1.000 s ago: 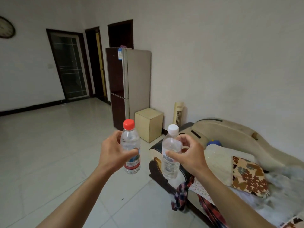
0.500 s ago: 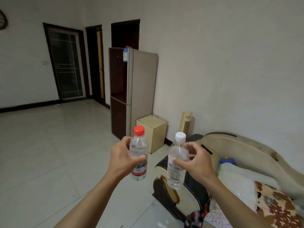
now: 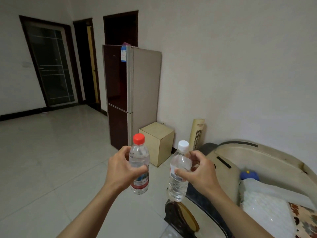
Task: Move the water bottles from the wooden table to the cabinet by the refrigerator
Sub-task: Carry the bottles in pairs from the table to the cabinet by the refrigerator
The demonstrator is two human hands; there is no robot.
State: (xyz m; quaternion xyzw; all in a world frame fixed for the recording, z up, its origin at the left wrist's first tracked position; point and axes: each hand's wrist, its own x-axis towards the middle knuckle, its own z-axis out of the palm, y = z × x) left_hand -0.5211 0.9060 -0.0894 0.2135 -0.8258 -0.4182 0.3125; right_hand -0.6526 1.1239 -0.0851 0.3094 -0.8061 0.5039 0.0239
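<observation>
Ahead across the pale tiled floor [image 3: 42, 160], against the white wall: tall refrigerator [image 3: 132, 93], dark doors in front, beige side. Just beside it on the right, touching or nearly touching, low beige cabinet [image 3: 158, 143] with its flat top bare. Further right, slim tower fan [image 3: 197, 134] standing at the wall, then the cream sofa [image 3: 248, 162] at the right edge with folded white bedding [image 3: 264, 203] on it.

Closer, both arms stretched forward. Left hand [image 3: 120, 170] wrapped around the red-capped bottle [image 3: 139, 169], fingers closed on the middle of the body, thumb across the label. Right hand [image 3: 200, 174] gripping the white-capped bottle [image 3: 179, 176] from the side, thumb on the front and fingers curled behind the shoulder. Both bottles held up in the air, roughly upright, the white-capped one leaning slightly; near each other but apart, clear water inside.

Judged from this: picking up finished, wooden table not in view, carrying under way. Cabinet not yet reached. Left to do: crossing the remaining floor, lowering both bottles onto the cabinet top, releasing. Whether more bottles wait on the table, impossible to tell.
</observation>
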